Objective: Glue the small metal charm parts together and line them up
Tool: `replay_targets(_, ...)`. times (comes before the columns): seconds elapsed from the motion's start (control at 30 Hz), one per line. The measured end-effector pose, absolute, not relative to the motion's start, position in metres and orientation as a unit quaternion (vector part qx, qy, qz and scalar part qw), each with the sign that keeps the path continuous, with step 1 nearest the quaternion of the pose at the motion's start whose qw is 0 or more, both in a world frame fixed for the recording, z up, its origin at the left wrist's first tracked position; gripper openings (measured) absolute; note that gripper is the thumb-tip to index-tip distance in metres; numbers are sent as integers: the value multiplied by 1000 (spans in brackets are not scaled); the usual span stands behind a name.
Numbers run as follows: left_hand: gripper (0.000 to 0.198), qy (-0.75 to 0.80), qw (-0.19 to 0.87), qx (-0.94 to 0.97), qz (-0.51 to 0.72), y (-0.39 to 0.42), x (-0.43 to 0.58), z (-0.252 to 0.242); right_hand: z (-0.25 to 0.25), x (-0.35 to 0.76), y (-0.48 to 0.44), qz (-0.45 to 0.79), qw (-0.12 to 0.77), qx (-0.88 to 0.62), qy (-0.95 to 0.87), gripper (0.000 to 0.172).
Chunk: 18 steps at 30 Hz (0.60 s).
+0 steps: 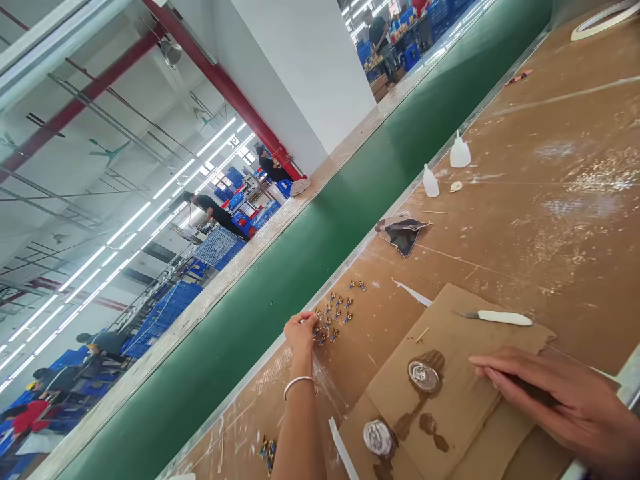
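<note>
My left hand (301, 328), with a bangle on its wrist, reaches to the table's far edge. Its thumb and fingers pinch together beside a group of small blue-and-gold pieces (339, 302); whatever lies between the fingertips is hidden. Over the cardboard sheet (463, 333) hovers my right hand (555, 397), fingertips drawn together, and I cannot make out anything in them. A white-handled knife (505, 318) lies just beyond it. Two small round dishes, one silvery (423, 377) and one whitish (379, 438), sit on the cardboard among wet brown stains, near a short wooden stick (422, 335).
A green conveyor belt (320, 227) runs diagonally past the table. Two white squeeze bottles (459, 152), a dark scrap (403, 233) and a tape roll (605, 20) lie farther along. More small pieces (267, 453) are heaped by my left forearm. People work in the background.
</note>
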<state>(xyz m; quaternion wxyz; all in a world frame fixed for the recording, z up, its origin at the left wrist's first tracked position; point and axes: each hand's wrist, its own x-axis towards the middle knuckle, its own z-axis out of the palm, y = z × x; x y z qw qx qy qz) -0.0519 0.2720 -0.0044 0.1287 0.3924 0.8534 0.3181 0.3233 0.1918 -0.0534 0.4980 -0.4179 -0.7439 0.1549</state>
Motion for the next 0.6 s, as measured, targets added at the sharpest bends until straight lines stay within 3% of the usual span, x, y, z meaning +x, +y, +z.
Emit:
replay_targets(0.37,26,891,70,389,224,261,-40,26,-47,322,194,133,508,-408,-747,15)
replay_targets(0.5,13,882,24,396,253,208,-34,51,-44,323,193,153,500,-425,-739,16)
replay_targets(0.6,18,878,2,389,280,147,-33,56,-44,323,191,160,489,-431,-741,16)
